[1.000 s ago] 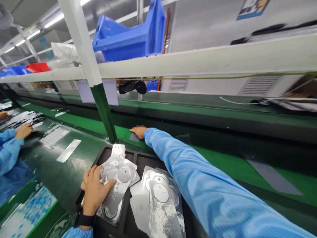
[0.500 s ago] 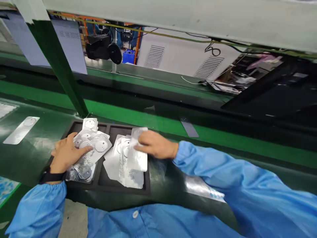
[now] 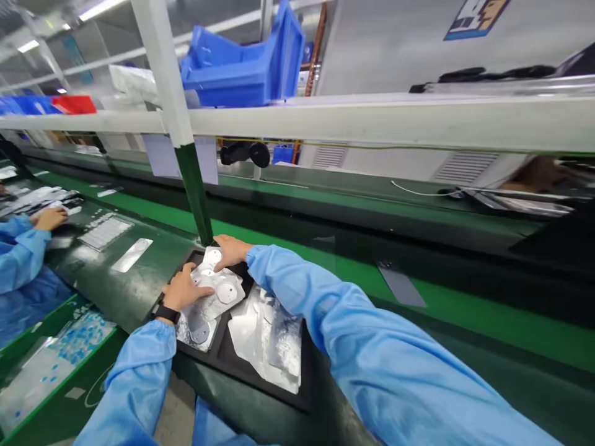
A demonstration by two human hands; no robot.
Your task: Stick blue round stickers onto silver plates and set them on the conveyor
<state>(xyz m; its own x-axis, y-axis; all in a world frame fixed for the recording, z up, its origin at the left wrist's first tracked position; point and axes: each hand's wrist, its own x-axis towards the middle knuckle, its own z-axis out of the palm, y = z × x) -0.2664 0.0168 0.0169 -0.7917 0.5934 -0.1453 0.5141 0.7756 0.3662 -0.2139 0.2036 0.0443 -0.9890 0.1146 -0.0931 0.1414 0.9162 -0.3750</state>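
We are looking down at our left hand (image 3: 183, 288) and right hand (image 3: 231, 251), both lying on a foil stack (image 3: 218, 292) in the left compartment of a black tray (image 3: 223, 365). The stack's long axis is running away from us, with the right hand covering its far end and the left, nearer to us, spreading across its middle. A wristwatch (image 3: 165, 313) is showing on the left wrist. Both hands are open and flat, their fingers spread, and we cannot tell whether either is pinching a sheet. A second foil pile (image 3: 264, 341) is filling the right compartment, just under the right sleeve (image 3: 297, 285). The tray is sitting at the near edge of a green table (image 3: 144, 291), and a foil strip (image 3: 132, 254) is lying just left of its far corner. Toward the table's left end, a co-worker's hand (image 3: 49, 218) is resting on more foil sheets (image 3: 41, 201). Beyond the far edge, a green post (image 3: 193, 198) is rising to a pale shelf rail (image 3: 372, 124) with a blue crate (image 3: 242, 71) above it
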